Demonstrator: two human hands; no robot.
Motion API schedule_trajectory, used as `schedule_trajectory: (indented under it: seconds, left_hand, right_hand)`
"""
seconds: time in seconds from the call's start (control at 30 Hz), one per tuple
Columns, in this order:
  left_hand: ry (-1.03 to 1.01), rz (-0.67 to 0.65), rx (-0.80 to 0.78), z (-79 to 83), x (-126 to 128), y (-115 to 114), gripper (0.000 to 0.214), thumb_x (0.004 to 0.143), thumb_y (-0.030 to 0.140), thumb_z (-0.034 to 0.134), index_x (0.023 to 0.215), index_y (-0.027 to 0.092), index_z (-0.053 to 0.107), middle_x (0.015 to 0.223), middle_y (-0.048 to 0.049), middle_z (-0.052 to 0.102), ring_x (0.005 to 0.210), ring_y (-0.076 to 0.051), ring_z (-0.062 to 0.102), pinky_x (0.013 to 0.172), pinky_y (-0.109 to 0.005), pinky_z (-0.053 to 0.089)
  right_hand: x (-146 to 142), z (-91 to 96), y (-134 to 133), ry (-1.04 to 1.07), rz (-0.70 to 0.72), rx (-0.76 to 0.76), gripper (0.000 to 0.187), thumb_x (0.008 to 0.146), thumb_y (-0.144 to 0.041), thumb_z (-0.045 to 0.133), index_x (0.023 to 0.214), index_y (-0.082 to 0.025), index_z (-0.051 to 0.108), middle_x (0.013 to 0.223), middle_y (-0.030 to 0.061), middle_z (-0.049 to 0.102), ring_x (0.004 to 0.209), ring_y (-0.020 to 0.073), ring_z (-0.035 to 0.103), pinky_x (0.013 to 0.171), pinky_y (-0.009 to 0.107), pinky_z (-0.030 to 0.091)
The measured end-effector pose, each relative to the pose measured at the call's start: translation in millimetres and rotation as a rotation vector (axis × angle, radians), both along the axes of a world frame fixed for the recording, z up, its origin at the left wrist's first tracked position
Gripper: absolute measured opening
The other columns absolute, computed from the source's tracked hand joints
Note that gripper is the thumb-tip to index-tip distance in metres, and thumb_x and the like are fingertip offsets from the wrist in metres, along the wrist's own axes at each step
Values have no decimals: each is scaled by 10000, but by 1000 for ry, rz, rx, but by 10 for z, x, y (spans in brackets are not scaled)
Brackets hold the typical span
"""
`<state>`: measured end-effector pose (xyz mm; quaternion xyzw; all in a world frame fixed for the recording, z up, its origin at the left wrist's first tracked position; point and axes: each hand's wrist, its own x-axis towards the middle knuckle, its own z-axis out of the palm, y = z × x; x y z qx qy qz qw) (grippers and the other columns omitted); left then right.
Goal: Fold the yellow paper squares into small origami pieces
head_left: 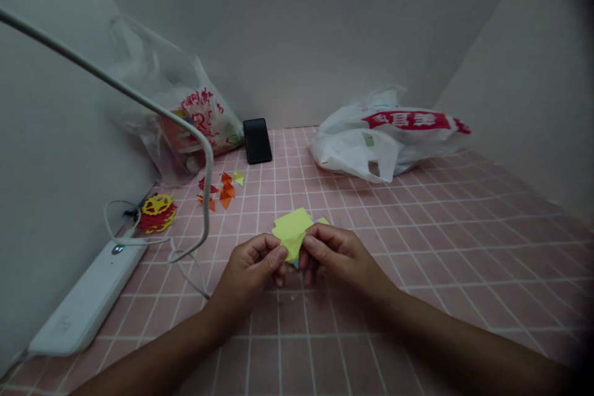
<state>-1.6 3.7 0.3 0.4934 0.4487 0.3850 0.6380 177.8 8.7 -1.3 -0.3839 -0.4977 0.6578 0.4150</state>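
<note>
A small stack of yellow paper squares [292,229] is pinched between both hands just above the pink tiled tabletop [417,247]. My left hand [253,269] grips its lower left edge with thumb and curled fingers. My right hand [336,253] holds the lower right edge, thumb pressed on top. A sliver of blue paper shows under the yellow, between the two thumbs.
Orange, red and yellow paper scraps [223,189] lie beyond the hands, with cut-out paper rounds [156,213] at the left. A white lamp base [78,306] and its bent arm [139,99] stand left. A black phone [257,140] and two plastic bags [385,136] [180,111] sit at the back.
</note>
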Motion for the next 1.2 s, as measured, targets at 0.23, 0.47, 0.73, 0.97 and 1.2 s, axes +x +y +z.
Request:
schedule_trajectory:
  seconds: [0.23, 0.47, 0.73, 0.97, 1.2]
  left_hand:
    - [-154, 48, -53, -29, 14, 29, 330, 762, 352, 751, 942, 175, 538, 530, 72, 603, 458, -69, 535, 499, -178, 400]
    - [-121, 41, 50, 3, 20, 8, 244, 812, 267, 693, 951, 195, 505, 570, 77, 611, 505, -84, 566, 528, -192, 437]
    - [74, 28, 179, 37, 23, -42, 122, 845, 253, 622, 851, 190, 517, 648, 42, 574, 593, -112, 550, 582, -228, 445]
    - [479, 46, 623, 58, -1, -56, 95, 860, 144, 574, 769, 167, 585, 800, -35, 563, 775, -175, 557, 710, -292, 433]
    - [554, -71, 707, 80, -1, -86, 81, 902, 202, 558, 847, 163, 602, 801, -55, 596, 771, -193, 560, 712, -315, 431]
  right_hand:
    - [-36, -56, 2, 152, 114, -56, 254, 824, -383, 680, 770, -159, 571, 683, 5, 652, 556, 98, 615, 565, 240, 482]
    - [-30, -59, -5, 94, 80, -75, 231, 805, -351, 673, 740, -162, 557, 647, -12, 630, 533, 96, 594, 550, 241, 465]
    - [-82, -7, -26, 53, 28, -44, 131, 751, -257, 652, 721, -166, 564, 635, -21, 592, 534, 104, 566, 535, 240, 453]
    - [-76, 8, -47, -57, 0, 54, 137, 782, -272, 603, 704, -180, 538, 615, -26, 542, 556, 114, 516, 542, 247, 415]
    - [-65, -24, -73, -192, -50, 142, 146, 808, -248, 578, 686, -189, 523, 624, -27, 499, 585, 118, 456, 541, 249, 362]
